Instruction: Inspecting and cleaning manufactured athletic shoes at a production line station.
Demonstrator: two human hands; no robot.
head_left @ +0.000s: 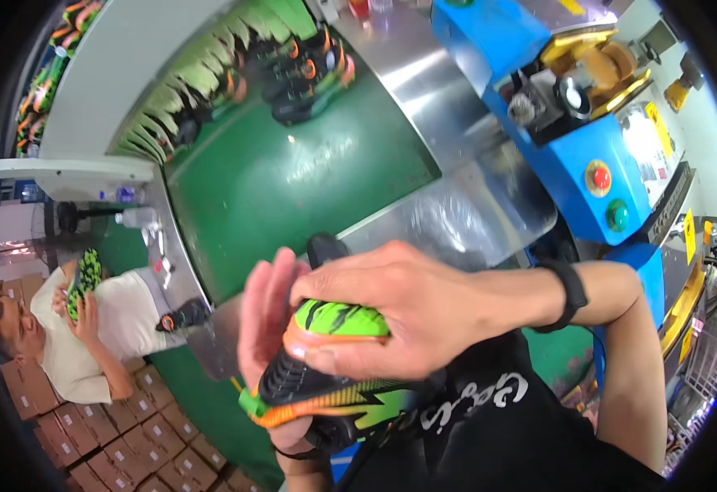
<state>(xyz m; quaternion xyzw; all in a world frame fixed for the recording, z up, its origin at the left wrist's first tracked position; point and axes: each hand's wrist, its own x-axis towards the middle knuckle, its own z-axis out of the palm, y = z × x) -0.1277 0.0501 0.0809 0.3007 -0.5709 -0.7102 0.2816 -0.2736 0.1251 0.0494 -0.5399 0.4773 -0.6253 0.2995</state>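
Note:
Close in front of my body I hold a shoe [334, 394] in black, bright green and orange, tilted. My right hand [412, 303], with a black band on the wrist, is closed over its green and orange end, thumb pressed along the near side. On the shoe's left side my left hand [262, 320] supports it from behind, fingers stretched upward and slightly blurred; the palm is hidden behind the shoe. Just beyond my hands a dark, rounded object [326, 248] lies at the metal edge, partly hidden by my right hand.
A green conveyor belt [293, 180] carries several shoes [301, 78] near a green strip curtain [186, 90]. At right stands a blue machine [588, 172] with red and green buttons. At left another person [79, 328] holds a green-black shoe [84, 283] beside stacked cartons [129, 443].

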